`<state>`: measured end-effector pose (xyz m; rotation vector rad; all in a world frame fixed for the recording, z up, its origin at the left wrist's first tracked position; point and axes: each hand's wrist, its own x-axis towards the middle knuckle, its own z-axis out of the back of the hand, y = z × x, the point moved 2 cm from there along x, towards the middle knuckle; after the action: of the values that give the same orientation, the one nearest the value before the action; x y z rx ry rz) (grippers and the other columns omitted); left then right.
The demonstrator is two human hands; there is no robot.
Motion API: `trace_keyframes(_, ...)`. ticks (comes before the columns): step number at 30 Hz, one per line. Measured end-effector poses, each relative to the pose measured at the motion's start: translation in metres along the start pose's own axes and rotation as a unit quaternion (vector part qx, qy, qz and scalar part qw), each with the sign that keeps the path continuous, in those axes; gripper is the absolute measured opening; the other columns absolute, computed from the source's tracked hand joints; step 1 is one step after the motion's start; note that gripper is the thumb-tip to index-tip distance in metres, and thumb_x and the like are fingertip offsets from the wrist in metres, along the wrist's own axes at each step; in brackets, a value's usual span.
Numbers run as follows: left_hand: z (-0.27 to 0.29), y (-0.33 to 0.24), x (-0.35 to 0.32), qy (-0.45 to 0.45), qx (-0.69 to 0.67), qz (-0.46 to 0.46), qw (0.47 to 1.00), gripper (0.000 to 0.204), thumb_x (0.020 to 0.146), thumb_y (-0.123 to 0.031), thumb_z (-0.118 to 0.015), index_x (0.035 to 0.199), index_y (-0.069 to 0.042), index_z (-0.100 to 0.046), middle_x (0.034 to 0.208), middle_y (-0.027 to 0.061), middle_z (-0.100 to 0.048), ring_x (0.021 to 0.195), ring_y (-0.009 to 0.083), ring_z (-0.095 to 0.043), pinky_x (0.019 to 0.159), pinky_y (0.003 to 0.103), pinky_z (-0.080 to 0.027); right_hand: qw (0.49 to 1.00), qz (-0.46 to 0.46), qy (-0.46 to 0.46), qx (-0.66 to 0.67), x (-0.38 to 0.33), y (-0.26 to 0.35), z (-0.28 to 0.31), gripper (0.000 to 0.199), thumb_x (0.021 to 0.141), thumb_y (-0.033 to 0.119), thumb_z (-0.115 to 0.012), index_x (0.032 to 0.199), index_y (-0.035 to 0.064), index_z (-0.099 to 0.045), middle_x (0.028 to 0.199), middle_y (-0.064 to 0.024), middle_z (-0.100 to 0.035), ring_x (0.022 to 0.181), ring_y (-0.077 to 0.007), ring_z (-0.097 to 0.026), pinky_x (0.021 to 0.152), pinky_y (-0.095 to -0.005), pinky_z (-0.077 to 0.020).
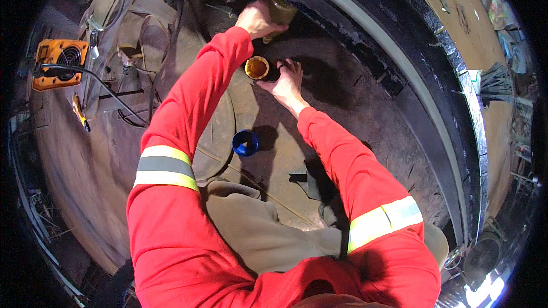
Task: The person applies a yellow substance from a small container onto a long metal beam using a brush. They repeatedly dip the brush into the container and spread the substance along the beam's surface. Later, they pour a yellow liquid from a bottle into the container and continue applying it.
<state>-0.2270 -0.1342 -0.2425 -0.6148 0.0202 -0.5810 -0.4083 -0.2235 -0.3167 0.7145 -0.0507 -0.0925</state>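
My left hand (257, 18) reaches far ahead, its fingers closed around a yellowish-green, translucent container (282, 10); its exact kind is hard to make out in the shade. Closer to me, my right hand (287, 84) is closed on the side of a small round cup (257, 68) with a pale rim. The cup stands mouth up, with something orange-brown inside. A dark band circles one finger of that hand. Below the cup, apart from both hands, lies a short blue ring-like piece (245, 143), hollow in the middle.
At the left, an orange machine with a round fan grille (61, 64) has a black cable running from it. Cables and a clamp lie on a greyish board (128, 34). A yellow-handled tool (80, 113) lies below them. A curved dark metal edge (394, 45) runs along the right.
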Motion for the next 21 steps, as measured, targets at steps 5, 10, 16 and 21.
trace_keyframes(5,0.002,-0.013,-0.001,0.028,-0.024,0.049,0.998,0.098,0.053,-0.049,-0.084,0.127,0.002,-0.042,0.114,0.0252,-0.060,0.106,0.0368,-0.059,0.091,0.041,-0.049,1.000,-0.016,-0.003,-0.001,-0.002,-0.003,-0.002,0.075,0.058,0.046,-0.081,0.115,0.0014,-0.059,0.129,-0.0223,-0.047,0.121,-0.0391,-0.038,0.101,-0.0500,-0.0309)
trace_keyframes(10,0.006,-0.007,-0.002,-0.001,-0.020,0.050,0.999,0.102,0.052,-0.050,-0.084,0.127,0.003,-0.040,0.114,0.0257,-0.060,0.106,0.0370,-0.059,0.091,0.040,-0.048,0.999,-0.009,-0.033,0.013,-0.003,0.004,-0.003,0.073,0.056,0.043,-0.082,0.111,0.0005,-0.061,0.126,-0.0209,-0.049,0.119,-0.0368,-0.041,0.100,-0.0475,-0.0328)
trace_keyframes(16,0.007,-0.019,-0.002,0.016,-0.032,0.053,0.998,0.103,0.052,-0.050,-0.085,0.127,0.003,-0.039,0.112,0.0268,-0.060,0.106,0.0378,-0.059,0.092,0.040,-0.048,0.997,-0.010,-0.062,0.041,-0.004,0.005,0.004,0.067,0.056,0.037,-0.084,0.109,0.0023,-0.062,0.118,-0.0170,-0.052,0.116,-0.0347,-0.042,0.100,-0.0464,-0.0326)
trace_keyframes(21,0.017,-0.019,-0.004,0.003,-0.011,0.067,0.998,0.100,0.051,-0.049,-0.085,0.123,0.005,-0.042,0.109,0.0277,-0.061,0.103,0.0371,-0.061,0.088,0.041,-0.050,0.997,-0.021,-0.072,0.033,-0.002,0.012,0.003,0.067,0.055,0.037,-0.085,0.109,0.0035,-0.061,0.118,-0.0163,-0.052,0.114,-0.0353,-0.043,0.098,-0.0486,-0.0335)
